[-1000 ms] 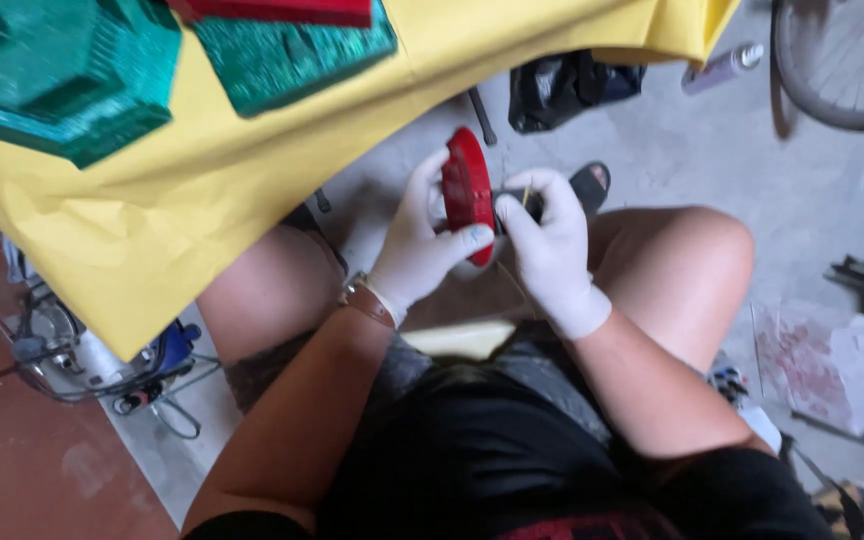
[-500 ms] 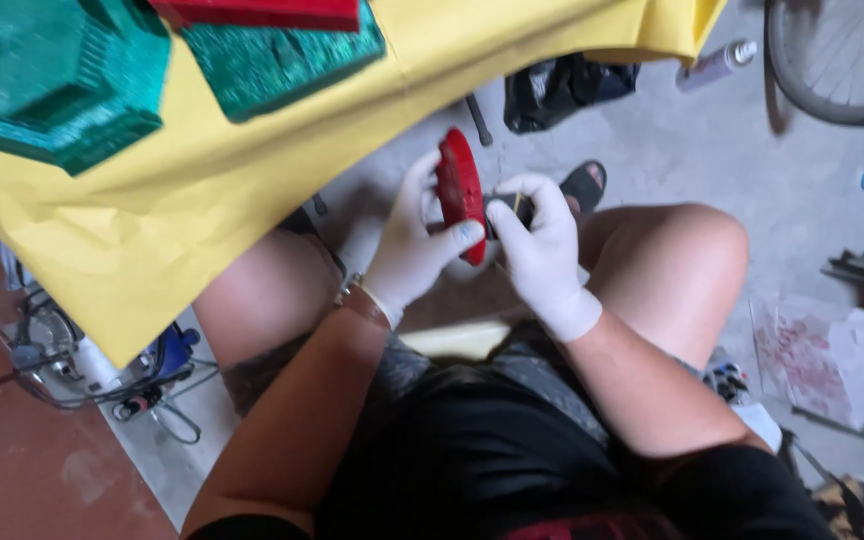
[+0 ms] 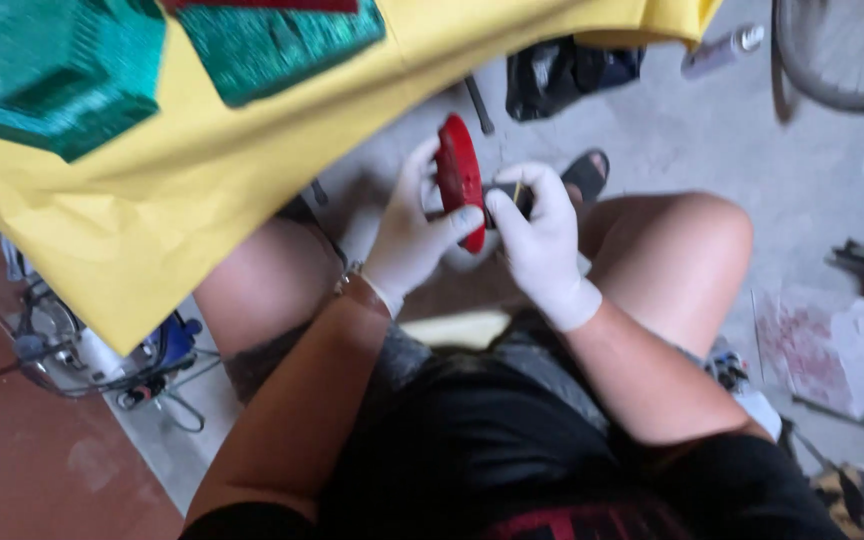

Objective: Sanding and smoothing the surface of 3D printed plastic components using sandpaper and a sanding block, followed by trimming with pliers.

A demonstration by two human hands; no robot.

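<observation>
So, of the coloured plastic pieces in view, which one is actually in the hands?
The red piece, gripped by the left hand over the knees. The green pieces lie untouched on the yellow sheet.

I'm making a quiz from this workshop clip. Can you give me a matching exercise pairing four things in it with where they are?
Things:
1. red oval plastic piece
2. green textured panels
3. grey bicycle wheel
4. dark sandal

Places:
A. top right corner
B. on the yellow sheet
C. between the gloved left hand and right hand
D. on the concrete floor just beyond the hands

Pairs: 1-C, 2-B, 3-A, 4-D
</observation>
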